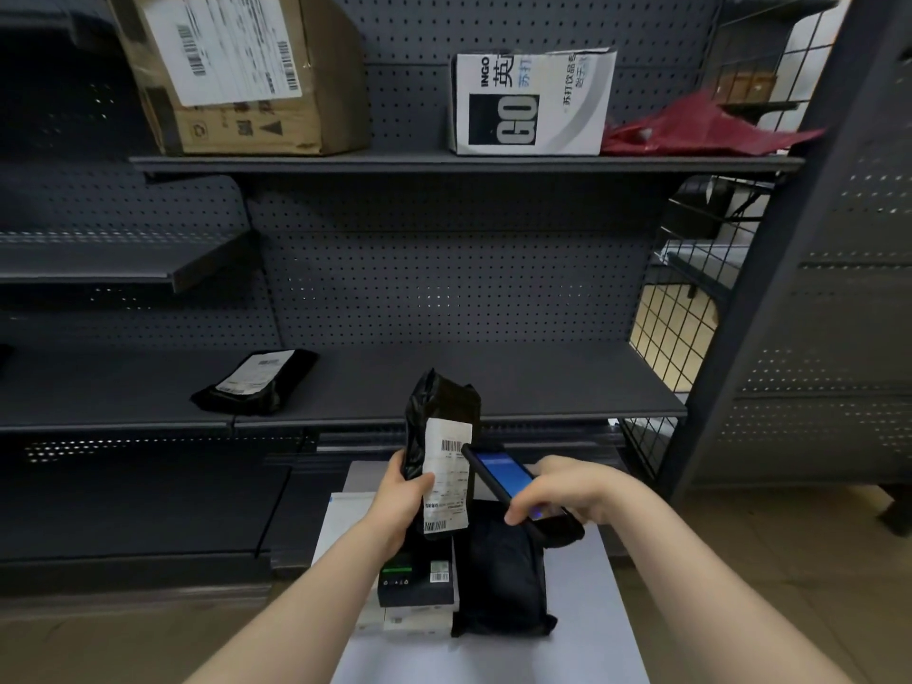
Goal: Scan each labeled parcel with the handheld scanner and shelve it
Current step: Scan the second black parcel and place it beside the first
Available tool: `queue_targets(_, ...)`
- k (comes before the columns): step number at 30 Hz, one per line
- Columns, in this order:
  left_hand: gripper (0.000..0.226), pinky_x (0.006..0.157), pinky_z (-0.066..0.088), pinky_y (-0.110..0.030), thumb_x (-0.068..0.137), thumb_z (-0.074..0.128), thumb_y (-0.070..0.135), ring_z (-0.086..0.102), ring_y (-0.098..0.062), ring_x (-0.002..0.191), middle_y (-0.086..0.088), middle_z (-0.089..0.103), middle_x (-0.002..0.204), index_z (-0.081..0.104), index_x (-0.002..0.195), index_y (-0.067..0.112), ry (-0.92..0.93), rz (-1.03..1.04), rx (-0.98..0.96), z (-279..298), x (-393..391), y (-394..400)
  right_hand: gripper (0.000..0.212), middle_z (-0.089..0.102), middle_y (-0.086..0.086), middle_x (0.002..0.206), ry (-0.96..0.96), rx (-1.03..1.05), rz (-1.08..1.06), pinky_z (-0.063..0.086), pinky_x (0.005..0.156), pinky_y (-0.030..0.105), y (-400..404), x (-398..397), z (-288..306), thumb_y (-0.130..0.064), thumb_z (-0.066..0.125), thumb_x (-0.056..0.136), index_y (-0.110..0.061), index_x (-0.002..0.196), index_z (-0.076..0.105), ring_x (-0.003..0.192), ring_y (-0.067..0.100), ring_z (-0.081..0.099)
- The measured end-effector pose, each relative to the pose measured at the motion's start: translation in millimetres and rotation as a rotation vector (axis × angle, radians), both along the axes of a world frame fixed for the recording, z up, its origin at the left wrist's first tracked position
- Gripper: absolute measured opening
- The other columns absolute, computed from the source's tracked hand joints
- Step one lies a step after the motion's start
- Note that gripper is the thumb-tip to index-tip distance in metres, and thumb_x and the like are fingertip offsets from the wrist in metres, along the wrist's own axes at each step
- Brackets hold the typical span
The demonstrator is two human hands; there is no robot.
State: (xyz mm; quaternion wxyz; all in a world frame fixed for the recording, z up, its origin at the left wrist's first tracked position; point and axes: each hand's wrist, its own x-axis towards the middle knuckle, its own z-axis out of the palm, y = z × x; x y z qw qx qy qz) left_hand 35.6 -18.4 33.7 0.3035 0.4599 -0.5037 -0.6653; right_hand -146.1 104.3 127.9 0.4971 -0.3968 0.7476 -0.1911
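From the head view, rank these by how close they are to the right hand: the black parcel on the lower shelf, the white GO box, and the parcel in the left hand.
1. Held parcel: just left of the right hand.
2. Shelf parcel: lower shelf, far left.
3. GO box: upper shelf, above.

Parcel in hand: black bag (440, 427) upright, white barcode label facing the camera.
Scanner: dark handheld scanner (513, 486), screen lit blue, nose at the label's upper barcode.
Shelved: black labeled parcel (256, 382) flat on the lower shelf.
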Motion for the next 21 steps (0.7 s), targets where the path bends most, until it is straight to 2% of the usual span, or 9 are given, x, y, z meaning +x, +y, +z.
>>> queue_targets(2, 0.054, 0.072, 0.053, -0.032, 0.094, 0.053, 0.002, 0.065, -0.023, 0.100, -0.010, 0.063, 0.121, 0.036, 0.143, 0.016, 0.005, 0.006, -0.006, -1, 1, 0, 0.028, 0.055, 0.004, 0.067, 0.010, 0.020, 0.032, 0.044, 0.065, 0.027, 0, 4, 2, -0.026, 0.081, 0.061, -0.012, 0.070, 0.058, 0.066, 0.016, 0.050)
queue_targets(4, 0.050, 0.067, 0.052, -0.030, 0.094, 0.052, 0.000, 0.065, -0.019, 0.093, -0.009, 0.064, 0.115, 0.038, 0.140, 0.015, 0.011, 0.010, -0.011, 0, 1, 0, 0.028, 0.053, 0.004, 0.065, 0.031, 0.042, 0.055, 0.041, 0.064, 0.026, 0, 6, 3, -0.029, 0.080, 0.061, -0.013, 0.063, 0.056, 0.068, 0.017, 0.047)
queue_targets(8, 0.055, 0.076, 0.054, -0.034, 0.094, 0.052, 0.001, 0.065, -0.023, 0.100, -0.013, 0.063, 0.125, 0.035, 0.145, 0.015, 0.007, 0.012, -0.011, -1, 2, -2, 0.036, 0.054, 0.009, 0.083, 0.032, 0.082, 0.081, 0.045, 0.066, 0.027, 1, 10, 5, -0.031, 0.081, 0.059, -0.010, 0.080, 0.060, 0.080, 0.021, 0.050)
queue_targets(12, 0.062, 0.091, 0.053, -0.044, 0.093, 0.054, 0.001, 0.064, -0.028, 0.107, -0.015, 0.060, 0.132, 0.030, 0.149, 0.015, 0.008, 0.021, 0.004, -3, 2, -4, 0.034, 0.055, 0.007, 0.080, 0.045, 0.093, 0.092, 0.046, 0.064, 0.026, 0, 13, 2, -0.032, 0.080, 0.061, -0.012, 0.080, 0.060, 0.076, 0.018, 0.050)
queue_targets(15, 0.061, 0.090, 0.053, -0.042, 0.093, 0.054, 0.002, 0.063, -0.028, 0.110, -0.014, 0.060, 0.131, 0.032, 0.148, 0.016, 0.004, 0.013, -0.005, -3, 3, -4, 0.031, 0.055, 0.005, 0.078, 0.046, 0.104, 0.090, 0.047, 0.063, 0.024, 0, 13, 0, -0.028, 0.079, 0.066, -0.011, 0.083, 0.060, 0.069, 0.014, 0.050)
queue_targets(19, 0.055, 0.087, 0.052, -0.041, 0.093, 0.053, 0.001, 0.063, -0.027, 0.107, -0.013, 0.062, 0.125, 0.036, 0.144, 0.015, -0.003, 0.003, -0.005, -3, 2, -3, 0.031, 0.059, 0.005, 0.082, 0.046, 0.106, 0.080, 0.049, 0.067, 0.024, -2, 13, -3, -0.028, 0.079, 0.067, -0.011, 0.086, 0.061, 0.076, 0.016, 0.056)
queue_targets(21, 0.052, 0.085, 0.051, -0.040, 0.094, 0.053, 0.001, 0.063, -0.027, 0.105, -0.012, 0.062, 0.121, 0.038, 0.141, 0.016, -0.005, 0.001, -0.008, -5, 1, -3, 0.029, 0.058, 0.005, 0.078, 0.039, 0.100, 0.080, 0.048, 0.064, 0.023, -1, 13, -4, -0.028, 0.079, 0.068, -0.011, 0.082, 0.060, 0.072, 0.015, 0.053)
